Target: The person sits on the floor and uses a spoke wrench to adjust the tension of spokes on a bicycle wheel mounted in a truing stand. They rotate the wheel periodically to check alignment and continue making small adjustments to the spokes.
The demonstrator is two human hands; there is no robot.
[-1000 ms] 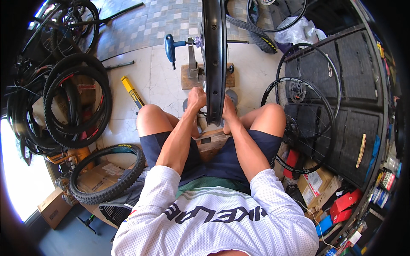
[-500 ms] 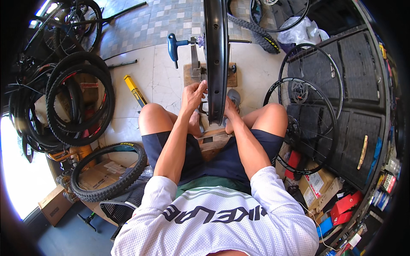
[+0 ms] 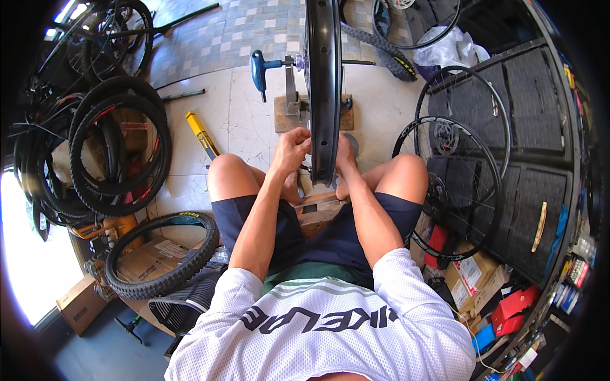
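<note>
A black bicycle wheel rim (image 3: 323, 95) stands upright in front of me, edge on, in a metal truing stand (image 3: 292, 95) with a wooden base (image 3: 284, 124). My left hand (image 3: 292, 150) is at the rim's left side, fingers bent and pinched together close to the spoke area; what they hold, if anything, is too small to make out. On the other side, my right hand (image 3: 345, 155) reaches in against the rim, its fingers mostly hidden. A blue-handled hex key (image 3: 258, 71) sticks out at the axle, left of the wheel.
Tyres and wheels (image 3: 117, 146) hang at the left, and a loose tyre (image 3: 162, 257) rests on cardboard below them. A yellow tool or box (image 3: 201, 135) lies on the floor. More wheels (image 3: 467, 184) lean on dark drawers (image 3: 527, 101) at the right, near boxes (image 3: 473, 273).
My left hand has moved slightly toward the rim, its fingers curling in more. The right hand has shifted a little up along the rim's far side. The wheel looks about the same.
</note>
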